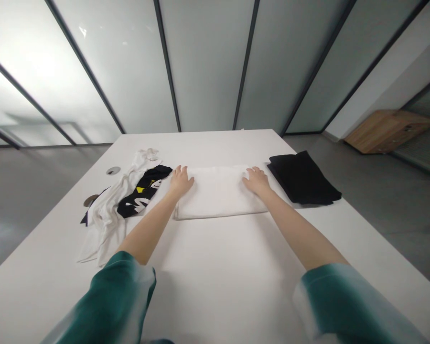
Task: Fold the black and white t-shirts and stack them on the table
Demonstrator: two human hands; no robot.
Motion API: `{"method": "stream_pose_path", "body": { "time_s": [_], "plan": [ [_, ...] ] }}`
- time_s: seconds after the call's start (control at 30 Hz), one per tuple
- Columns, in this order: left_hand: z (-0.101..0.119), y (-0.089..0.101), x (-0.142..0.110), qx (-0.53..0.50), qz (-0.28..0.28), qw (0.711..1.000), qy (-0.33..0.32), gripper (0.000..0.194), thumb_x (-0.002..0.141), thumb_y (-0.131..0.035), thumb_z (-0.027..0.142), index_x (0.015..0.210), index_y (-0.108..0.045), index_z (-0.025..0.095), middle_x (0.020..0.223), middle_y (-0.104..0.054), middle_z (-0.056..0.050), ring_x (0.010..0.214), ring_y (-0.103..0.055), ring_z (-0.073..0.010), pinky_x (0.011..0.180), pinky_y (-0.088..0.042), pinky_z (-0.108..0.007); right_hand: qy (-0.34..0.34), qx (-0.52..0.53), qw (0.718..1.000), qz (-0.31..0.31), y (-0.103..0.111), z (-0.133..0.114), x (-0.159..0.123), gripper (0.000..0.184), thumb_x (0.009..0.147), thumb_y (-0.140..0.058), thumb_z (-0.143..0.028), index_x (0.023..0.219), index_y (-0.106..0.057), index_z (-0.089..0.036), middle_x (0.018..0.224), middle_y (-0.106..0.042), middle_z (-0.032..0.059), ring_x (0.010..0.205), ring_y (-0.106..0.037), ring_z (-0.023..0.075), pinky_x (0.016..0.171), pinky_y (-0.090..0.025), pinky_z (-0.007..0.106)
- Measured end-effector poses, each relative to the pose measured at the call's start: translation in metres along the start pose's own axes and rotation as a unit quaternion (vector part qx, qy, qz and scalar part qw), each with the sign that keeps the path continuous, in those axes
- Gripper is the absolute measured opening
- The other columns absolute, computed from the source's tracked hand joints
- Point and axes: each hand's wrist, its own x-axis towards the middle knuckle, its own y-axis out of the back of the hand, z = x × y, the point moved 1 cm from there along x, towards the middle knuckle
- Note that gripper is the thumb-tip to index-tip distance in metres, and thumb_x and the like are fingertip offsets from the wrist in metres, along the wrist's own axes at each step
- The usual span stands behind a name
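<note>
A white cloth (218, 193), folded into a flat rectangle, lies in front of me on the table. My left hand (181, 181) is at its far left corner, fingers spread and palm down. At the far right corner my right hand (257, 181) also rests with its fingers apart. Both hands appear to touch the cloth's edges, and neither grips anything. To the left is a crumpled white garment (109, 205), with a black printed garment (145, 188) partly beside it. A folded black cloth (303, 179) lies to the right of my right hand.
The white table (215, 286) extends past the cloths on every side. Two round grommets, one silver (113, 170) and one brownish (90, 200), sit near its left edge. Frosted glass panels (208, 62) stand beyond it, and a wooden cabinet (383, 131) is at far right.
</note>
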Motion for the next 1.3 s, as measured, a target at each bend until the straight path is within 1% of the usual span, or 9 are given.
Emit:
{"method": "stream_pose_path", "body": {
  "time_s": [0.07, 0.17, 0.23, 0.37, 0.67, 1.0, 1.13, 1.2, 1.3],
  "plan": [
    [0.014, -0.004, -0.019, 0.012, -0.025, 0.999, -0.038, 0.065, 0.092, -0.048, 0.047, 0.146, -0.043, 0.011, 0.157, -0.036, -0.021, 0.145, -0.032, -0.0347, 0.114, -0.031, -0.045, 0.057, -0.011, 0.998, 0.02, 0.0, -0.012, -0.016, 0.052, 0.094, -0.047, -0.038, 0.139, -0.054, -0.014, 0.148, -0.046, 0.0198, 0.133, -0.043, 0.0357, 0.108, -0.036, 0.05],
    [0.031, -0.012, -0.053, 0.04, -0.092, 0.992, -0.071, 0.081, 0.091, -0.041, 0.066, 0.151, -0.037, 0.011, 0.161, -0.027, -0.021, 0.149, -0.024, -0.0382, 0.117, -0.024, -0.051, 0.126, -0.028, 0.992, -0.005, -0.007, -0.026, -0.045, 0.061, 0.096, -0.044, -0.049, 0.146, -0.047, -0.016, 0.156, -0.038, 0.0178, 0.144, -0.031, 0.036, 0.115, -0.026, 0.052],
    [0.033, -0.017, -0.073, 0.068, -0.115, 0.987, -0.087, 0.09, 0.088, -0.039, 0.073, 0.154, -0.032, 0.013, 0.163, -0.021, -0.021, 0.15, -0.018, -0.0398, 0.118, -0.018, -0.055, 0.137, -0.043, 0.989, -0.033, -0.013, -0.028, -0.063, 0.066, 0.095, -0.042, -0.056, 0.149, -0.044, -0.018, 0.159, -0.034, 0.0165, 0.147, -0.025, 0.0374, 0.117, -0.02, 0.054],
    [0.02, -0.02, -0.097, 0.1, -0.109, 0.983, -0.11, 0.091, 0.089, -0.032, 0.076, 0.157, -0.027, 0.017, 0.164, -0.018, -0.017, 0.151, -0.014, -0.0373, 0.12, -0.013, -0.055, 0.122, -0.053, 0.989, -0.069, -0.022, -0.015, -0.09, 0.071, 0.096, -0.033, -0.063, 0.153, -0.04, -0.02, 0.161, -0.032, 0.016, 0.148, -0.023, 0.0376, 0.118, -0.016, 0.057],
    [0.013, -0.015, -0.098, 0.106, -0.117, 0.982, -0.107, 0.087, 0.09, -0.032, 0.075, 0.158, -0.027, 0.019, 0.165, -0.019, -0.015, 0.152, -0.015, -0.0337, 0.121, -0.014, -0.053, 0.108, -0.047, 0.99, -0.078, -0.018, -0.007, -0.095, 0.068, 0.098, -0.032, -0.06, 0.152, -0.041, -0.02, 0.161, -0.03, 0.0147, 0.149, -0.023, 0.033, 0.119, -0.018, 0.052],
    [0.009, -0.018, -0.097, 0.047, -0.093, 0.988, -0.109, 0.083, 0.088, -0.047, 0.068, 0.154, -0.035, 0.019, 0.163, -0.025, -0.018, 0.151, -0.019, -0.036, 0.12, -0.015, -0.055, 0.134, 0.006, 0.991, -0.026, -0.022, 0.001, -0.095, 0.062, 0.094, -0.046, -0.055, 0.144, -0.052, -0.018, 0.155, -0.041, 0.0178, 0.145, -0.032, 0.0359, 0.115, -0.024, 0.057],
    [0.009, -0.013, -0.098, 0.014, -0.06, 0.977, -0.202, 0.059, 0.093, -0.05, 0.051, 0.145, -0.048, 0.024, 0.157, -0.039, -0.012, 0.148, -0.029, -0.0301, 0.122, -0.013, -0.051, 0.286, 0.068, 0.956, -0.013, -0.019, -0.004, -0.104, 0.064, 0.083, -0.064, -0.051, 0.14, -0.057, -0.023, 0.153, -0.044, 0.0142, 0.143, -0.033, 0.0346, 0.114, -0.028, 0.055],
    [0.01, -0.011, -0.099, -0.001, -0.061, 0.968, -0.244, 0.046, 0.095, -0.049, 0.044, 0.136, -0.056, 0.024, 0.152, -0.047, -0.011, 0.145, -0.034, -0.0273, 0.123, -0.015, -0.048, 0.36, 0.096, 0.928, -0.018, -0.019, -0.01, -0.108, 0.053, 0.08, -0.068, -0.042, 0.13, -0.065, -0.025, 0.147, -0.051, 0.0125, 0.139, -0.039, 0.0335, 0.112, -0.032, 0.054],
    [0.011, -0.01, -0.098, 0.0, -0.075, 0.969, -0.235, 0.043, 0.095, -0.048, 0.042, 0.131, -0.059, 0.022, 0.149, -0.05, -0.012, 0.141, -0.041, -0.0269, 0.12, -0.026, -0.046, 0.38, 0.111, 0.918, -0.003, -0.021, -0.015, -0.109, 0.034, 0.081, -0.064, -0.026, 0.113, -0.075, -0.025, 0.133, -0.061, 0.0116, 0.13, -0.047, 0.0313, 0.107, -0.036, 0.053]
  ]
}}
